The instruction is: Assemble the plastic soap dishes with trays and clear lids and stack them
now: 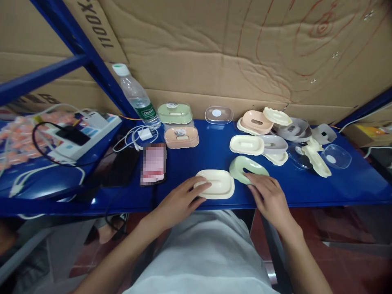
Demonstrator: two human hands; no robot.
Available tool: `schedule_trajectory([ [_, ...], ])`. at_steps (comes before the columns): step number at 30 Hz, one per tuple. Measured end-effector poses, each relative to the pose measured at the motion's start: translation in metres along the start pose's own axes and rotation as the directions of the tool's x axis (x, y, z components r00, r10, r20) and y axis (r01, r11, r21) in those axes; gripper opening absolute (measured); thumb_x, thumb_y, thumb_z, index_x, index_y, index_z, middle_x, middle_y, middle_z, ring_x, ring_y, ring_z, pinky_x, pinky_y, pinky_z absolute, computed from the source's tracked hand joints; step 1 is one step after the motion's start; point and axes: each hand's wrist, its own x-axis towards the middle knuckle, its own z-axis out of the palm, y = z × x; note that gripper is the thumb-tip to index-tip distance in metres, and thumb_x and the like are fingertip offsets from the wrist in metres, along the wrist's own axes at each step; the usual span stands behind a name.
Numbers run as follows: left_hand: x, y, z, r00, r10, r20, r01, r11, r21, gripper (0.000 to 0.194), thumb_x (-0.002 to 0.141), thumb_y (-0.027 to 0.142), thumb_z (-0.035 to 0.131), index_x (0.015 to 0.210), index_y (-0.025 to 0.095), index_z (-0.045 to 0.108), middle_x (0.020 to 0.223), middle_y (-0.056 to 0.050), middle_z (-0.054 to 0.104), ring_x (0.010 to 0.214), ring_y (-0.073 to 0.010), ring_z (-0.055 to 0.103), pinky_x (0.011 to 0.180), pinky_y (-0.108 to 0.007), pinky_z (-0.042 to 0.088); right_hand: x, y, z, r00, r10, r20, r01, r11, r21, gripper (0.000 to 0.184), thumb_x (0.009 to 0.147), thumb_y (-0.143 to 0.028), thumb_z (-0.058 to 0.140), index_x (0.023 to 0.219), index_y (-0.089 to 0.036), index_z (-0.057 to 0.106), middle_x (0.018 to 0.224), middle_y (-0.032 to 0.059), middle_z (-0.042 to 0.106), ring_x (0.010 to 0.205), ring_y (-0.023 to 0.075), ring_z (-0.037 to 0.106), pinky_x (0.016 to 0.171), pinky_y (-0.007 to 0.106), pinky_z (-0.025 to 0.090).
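Observation:
Close to the shelf's front edge lies a cream oval plastic base (220,184) with a raised rim. My left hand (186,196) grips its left side, fingers over the top and thumb at the near edge. To its right, a pale green plastic cover (249,168) with a slot is tilted up on one side. My right hand (268,194) holds this cover by its near right part, with fingertips at the slot. Behind it rest another cream base (246,145) and a grey slotted part (274,143).
Loose grey covers (294,128), a peach cover (255,121) and clear lids (337,156) lie at the right. Green (175,113) and peach (181,137) boxes stand behind the phone (153,164), near a water bottle (137,98). A power strip (85,136) with cables sits left.

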Motion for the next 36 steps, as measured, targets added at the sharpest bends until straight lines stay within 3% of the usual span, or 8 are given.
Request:
schedule_trajectory([
  [4,-0.002,0.001,0.006,0.993,0.026,-0.114,-0.025,1.000,0.014,0.052,0.106,0.028,0.066,0.156,0.028,0.052,0.161,-0.016,0.051,0.147,-0.0296,0.057,0.119,-0.047,0.056,0.020,-0.042,0.012,0.973,-0.200,0.115,0.177,0.968,0.179,0.051,0.110,-0.014,0.050,0.159,-0.027,0.051,0.149,0.0075,0.069,0.138,0.0232,0.065,0.114,0.046,0.049],
  [8,-0.002,-0.002,0.008,0.982,0.107,-0.157,-0.096,0.992,0.078,0.036,0.104,0.023,0.069,0.140,0.023,0.065,0.150,-0.013,0.063,0.149,-0.0325,0.053,0.120,-0.052,0.055,0.033,-0.060,0.023,0.934,-0.310,0.179,0.273,0.940,0.203,0.046,0.110,-0.013,0.050,0.155,-0.021,0.056,0.152,0.0094,0.067,0.143,0.0225,0.060,0.119,0.046,0.046],
  [12,-0.003,-0.002,0.012,0.978,0.075,-0.196,-0.056,0.993,0.104,0.029,0.103,0.023,0.071,0.132,0.021,0.071,0.145,-0.011,0.068,0.144,-0.0323,0.057,0.119,-0.052,0.057,0.039,-0.056,0.027,0.910,-0.347,0.226,0.311,0.934,0.178,0.045,0.111,-0.018,0.054,0.155,-0.020,0.056,0.155,0.0083,0.065,0.149,0.0213,0.055,0.126,0.044,0.041],
  [18,-0.003,0.004,0.011,0.981,0.099,-0.164,-0.066,0.979,0.193,0.030,0.106,0.021,0.065,0.136,0.021,0.069,0.152,-0.010,0.066,0.148,-0.0328,0.056,0.121,-0.054,0.054,0.027,-0.052,0.033,0.913,-0.328,0.244,0.320,0.945,0.074,0.053,0.111,-0.014,0.053,0.162,-0.027,0.048,0.156,0.0055,0.064,0.156,0.0237,0.048,0.136,0.063,0.011],
  [22,0.000,0.007,0.009,0.986,0.107,-0.127,-0.080,0.976,0.201,0.026,0.108,0.021,0.061,0.132,0.020,0.070,0.143,-0.009,0.071,0.144,-0.0322,0.061,0.120,-0.054,0.055,0.034,-0.039,0.024,0.893,-0.382,0.236,0.366,0.924,0.111,0.049,0.112,-0.023,0.055,0.160,-0.025,0.050,0.156,0.0069,0.063,0.155,0.0238,0.049,0.136,0.058,0.016],
  [27,0.003,0.007,0.009,0.989,0.064,-0.135,-0.040,0.984,0.175,0.022,0.108,0.023,0.060,0.127,0.019,0.071,0.141,-0.011,0.071,0.146,-0.0330,0.058,0.117,-0.052,0.057,0.130,0.021,0.014,0.965,-0.233,0.122,0.236,0.972,-0.007,0.040,0.112,-0.029,0.050,0.151,-0.024,0.060,0.152,0.0095,0.067,0.145,0.0263,0.059,0.123,0.050,0.040],
  [32,-0.001,0.005,0.011,0.984,0.027,-0.175,-0.004,0.991,0.133,0.024,0.109,0.023,0.059,0.130,0.021,0.070,0.144,-0.011,0.069,0.147,-0.0317,0.056,0.115,-0.051,0.058,0.245,0.074,0.047,0.988,-0.019,0.155,0.060,0.962,-0.265,0.062,0.105,-0.030,0.052,0.164,-0.011,0.043,0.171,0.0214,0.042,0.155,0.0407,0.041,0.124,0.062,0.032],
  [36,-0.003,0.004,0.012,0.981,-0.004,-0.195,0.026,0.994,0.109,0.024,0.109,0.023,0.058,0.130,0.022,0.070,0.142,-0.011,0.069,0.148,-0.0310,0.056,0.114,-0.050,0.059,0.275,0.079,0.078,0.988,0.048,0.146,0.002,0.945,-0.328,0.072,0.099,-0.025,0.058,0.165,-0.008,0.036,0.165,0.0262,0.046,0.151,0.0429,0.043,0.124,0.072,0.021],
])
